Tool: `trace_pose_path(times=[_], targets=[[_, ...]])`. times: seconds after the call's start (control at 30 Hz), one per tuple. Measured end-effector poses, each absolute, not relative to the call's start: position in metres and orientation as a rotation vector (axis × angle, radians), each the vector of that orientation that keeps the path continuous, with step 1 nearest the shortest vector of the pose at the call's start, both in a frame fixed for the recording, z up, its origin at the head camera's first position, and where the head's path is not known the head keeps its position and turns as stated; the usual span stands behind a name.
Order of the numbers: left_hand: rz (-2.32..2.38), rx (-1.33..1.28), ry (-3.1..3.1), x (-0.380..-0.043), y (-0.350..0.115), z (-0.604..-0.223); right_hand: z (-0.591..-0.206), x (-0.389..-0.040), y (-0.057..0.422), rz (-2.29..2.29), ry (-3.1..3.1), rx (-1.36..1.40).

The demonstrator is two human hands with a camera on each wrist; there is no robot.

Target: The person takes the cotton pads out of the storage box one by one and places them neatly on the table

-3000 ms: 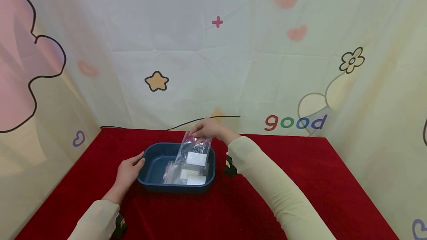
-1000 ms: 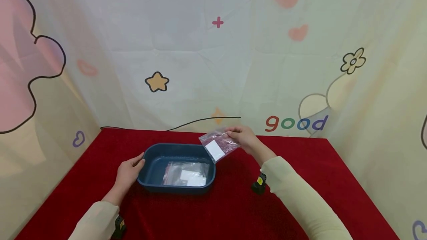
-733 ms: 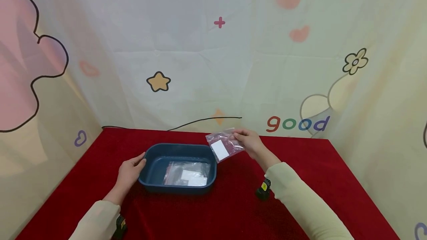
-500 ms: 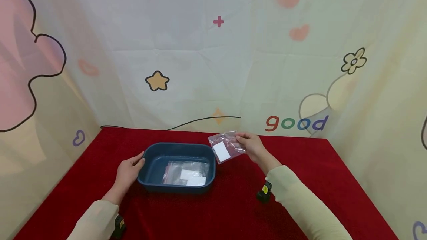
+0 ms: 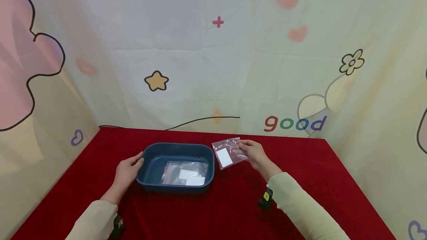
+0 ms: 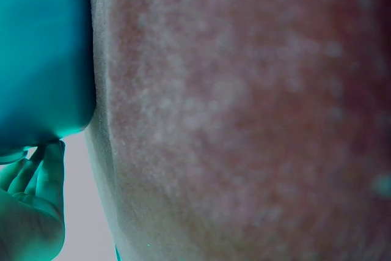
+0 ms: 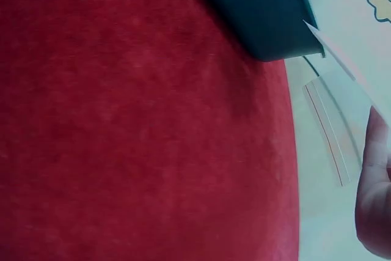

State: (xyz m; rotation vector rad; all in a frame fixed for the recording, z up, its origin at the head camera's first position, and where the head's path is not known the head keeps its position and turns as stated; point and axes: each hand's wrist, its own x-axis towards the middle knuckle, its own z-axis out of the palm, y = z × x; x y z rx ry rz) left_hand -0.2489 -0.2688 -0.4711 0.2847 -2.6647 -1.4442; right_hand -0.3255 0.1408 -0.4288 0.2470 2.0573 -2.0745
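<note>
Inside the blue basin [image 5: 166, 187] lie overlapping clear bags [image 5: 173, 173] with white rectangles [image 5: 195, 181]. Beneath the basin spreads red cloth [image 5: 240, 203]; behind it hangs a printed curtain [image 5: 200, 55]. At its left end, the left hand [image 5: 126, 171] touches it, whether gripping I cannot tell. Just right of the basin, the right hand [image 5: 254, 154] pinches another clear bag [image 5: 231, 152].

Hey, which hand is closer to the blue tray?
The left hand: its fingers touch the blue tray's left end. The right hand is apart, beyond the right end, holding a clear bag.
</note>
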Motion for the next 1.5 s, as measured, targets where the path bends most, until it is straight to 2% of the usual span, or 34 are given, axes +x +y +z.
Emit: trace_pose_path(times=[0.97,1.5], targets=[[-1.416,0.285,-2.678,-0.247,-0.267,-0.470,-0.460,-0.293,0.148,-2.121,1.943,0.342],[-1.420,0.285,-2.672,-0.248,-0.267,-0.470,-0.469,-0.272,0.151,-2.120,1.852,0.266]])
